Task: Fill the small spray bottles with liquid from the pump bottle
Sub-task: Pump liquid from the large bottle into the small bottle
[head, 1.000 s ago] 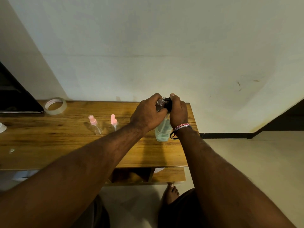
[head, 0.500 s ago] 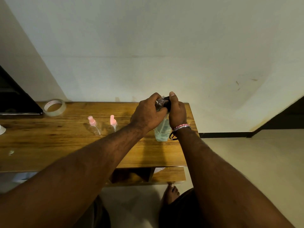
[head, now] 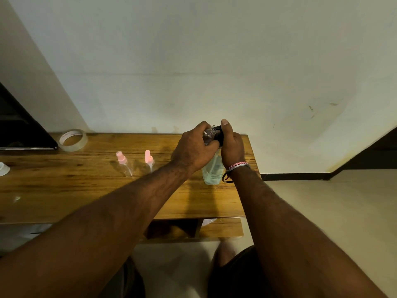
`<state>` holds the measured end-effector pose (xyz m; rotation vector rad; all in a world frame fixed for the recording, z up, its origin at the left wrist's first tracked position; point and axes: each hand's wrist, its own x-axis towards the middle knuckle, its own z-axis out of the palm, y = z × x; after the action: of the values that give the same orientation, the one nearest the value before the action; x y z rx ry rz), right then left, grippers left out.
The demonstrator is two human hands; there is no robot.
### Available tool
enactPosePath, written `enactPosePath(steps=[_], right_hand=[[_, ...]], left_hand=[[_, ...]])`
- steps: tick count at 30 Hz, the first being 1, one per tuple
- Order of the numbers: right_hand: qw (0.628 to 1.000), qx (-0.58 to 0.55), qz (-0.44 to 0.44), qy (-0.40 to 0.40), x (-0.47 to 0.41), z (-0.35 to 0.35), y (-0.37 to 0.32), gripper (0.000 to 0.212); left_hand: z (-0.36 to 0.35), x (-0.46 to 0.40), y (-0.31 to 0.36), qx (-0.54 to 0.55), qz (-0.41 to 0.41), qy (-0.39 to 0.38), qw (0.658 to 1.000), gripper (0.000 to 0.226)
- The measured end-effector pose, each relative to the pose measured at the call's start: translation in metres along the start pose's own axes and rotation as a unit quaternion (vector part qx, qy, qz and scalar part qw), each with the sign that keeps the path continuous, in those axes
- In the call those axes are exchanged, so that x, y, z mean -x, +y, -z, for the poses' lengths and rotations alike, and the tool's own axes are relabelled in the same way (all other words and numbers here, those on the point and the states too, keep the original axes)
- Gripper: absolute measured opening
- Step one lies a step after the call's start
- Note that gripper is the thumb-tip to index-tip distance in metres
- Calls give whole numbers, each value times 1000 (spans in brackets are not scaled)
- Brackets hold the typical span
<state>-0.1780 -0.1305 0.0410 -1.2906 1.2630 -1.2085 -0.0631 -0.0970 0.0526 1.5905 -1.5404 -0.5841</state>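
A clear pump bottle [head: 211,172] with pale liquid stands near the right end of the wooden table [head: 64,190]. My right hand [head: 232,147] grips its black pump head, thumb on top. My left hand [head: 193,149] holds a small clear spray bottle [head: 208,135] right against the pump's spout. To the left, a small clear bottle with a pink sprayer [head: 124,164] lies tilted on the table. Beside it is a loose pink sprayer top [head: 148,160]; whether a bottle is under it, I cannot tell.
A roll of clear tape [head: 73,139] sits at the table's back left, next to a dark slab [head: 19,130]. A white object [head: 3,168] pokes in at the far left edge. A lower shelf [head: 221,227] and my bare foot [head: 225,252] show below.
Both hands have stayed together at the pump head; only a slight shift of the view.
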Motion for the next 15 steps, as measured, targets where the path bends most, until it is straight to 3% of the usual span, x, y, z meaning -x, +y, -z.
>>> enactPosePath(steps=[15], right_hand=[[1000,-9,-7,9,0,2,-4,51]], left_hand=[[1,1,-3,-5,-5,-13,1000,19]])
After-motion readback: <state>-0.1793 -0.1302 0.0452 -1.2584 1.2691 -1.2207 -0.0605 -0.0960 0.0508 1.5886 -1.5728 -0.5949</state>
